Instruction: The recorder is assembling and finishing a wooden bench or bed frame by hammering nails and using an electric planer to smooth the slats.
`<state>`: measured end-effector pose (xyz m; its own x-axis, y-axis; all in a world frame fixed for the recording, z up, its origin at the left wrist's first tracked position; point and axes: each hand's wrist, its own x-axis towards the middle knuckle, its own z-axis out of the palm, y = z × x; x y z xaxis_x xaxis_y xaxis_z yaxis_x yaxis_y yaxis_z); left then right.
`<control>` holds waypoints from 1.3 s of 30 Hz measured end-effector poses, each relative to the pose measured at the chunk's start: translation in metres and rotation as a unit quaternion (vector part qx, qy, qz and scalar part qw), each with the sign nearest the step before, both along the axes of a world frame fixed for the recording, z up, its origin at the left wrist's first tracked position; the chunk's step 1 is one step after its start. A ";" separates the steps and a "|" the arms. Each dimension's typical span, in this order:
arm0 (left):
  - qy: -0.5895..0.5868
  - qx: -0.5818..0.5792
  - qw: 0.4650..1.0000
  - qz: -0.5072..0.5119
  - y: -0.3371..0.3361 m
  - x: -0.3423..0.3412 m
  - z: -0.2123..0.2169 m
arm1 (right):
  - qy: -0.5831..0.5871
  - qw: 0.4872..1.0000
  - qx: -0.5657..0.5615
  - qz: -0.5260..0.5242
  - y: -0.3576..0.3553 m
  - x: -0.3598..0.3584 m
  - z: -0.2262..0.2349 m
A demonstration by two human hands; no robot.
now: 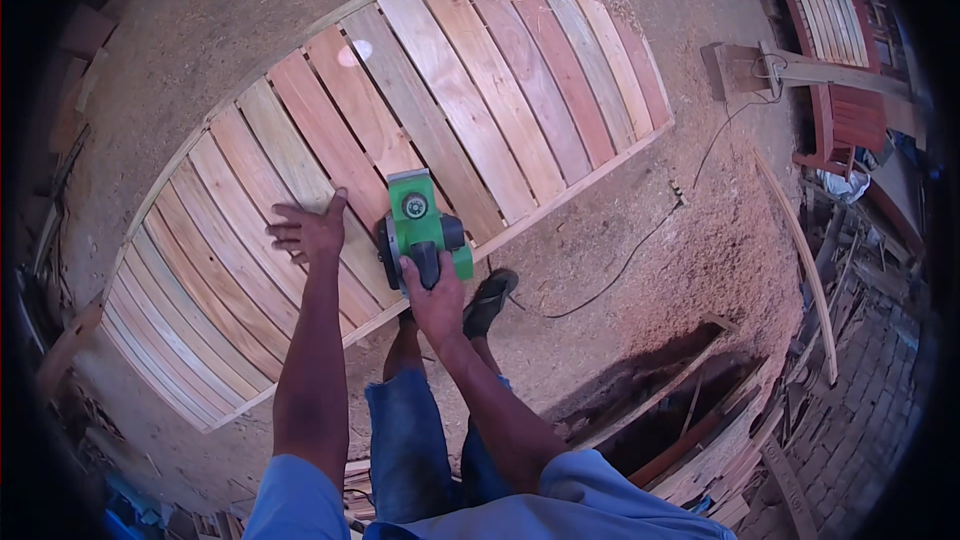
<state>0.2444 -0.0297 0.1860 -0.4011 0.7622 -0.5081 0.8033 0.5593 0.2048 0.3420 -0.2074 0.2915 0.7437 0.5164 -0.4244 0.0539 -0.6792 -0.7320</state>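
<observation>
A green electric hand planer (414, 225) rests on a long slatted wooden panel (490, 110), close to the panel's near edge. Its black rear handle is gripped by my right hand (437, 302), with the fingers closed round it. To the left of the planer, my left hand (309, 228) lies with fingers spread over the slats and holds nothing. The slats vary from pale to reddish wood, with dark gaps between several of them. Wood shavings lie on the panel's far end.
A black power cord (590, 302) trails over the floor to the right, past a small connector (679, 196). Sawdust (690, 270) is heaped there beside a long curved strip of wood (808, 265). A reddish slatted piece of furniture (825, 10) stands far right. Loose timber (700, 380) lies at near right.
</observation>
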 end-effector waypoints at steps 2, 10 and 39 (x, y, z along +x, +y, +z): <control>0.013 0.033 0.999 -0.037 -0.006 -0.014 0.006 | 0.006 1.000 0.001 -0.003 0.002 -0.005 0.002; -0.386 0.093 0.792 -0.463 -0.027 0.036 0.089 | -0.021 1.000 0.017 -0.011 -0.005 -0.002 -0.002; -0.278 0.176 0.719 -0.613 -0.024 0.041 0.058 | -0.024 1.000 0.011 -0.004 -0.013 -0.005 -0.022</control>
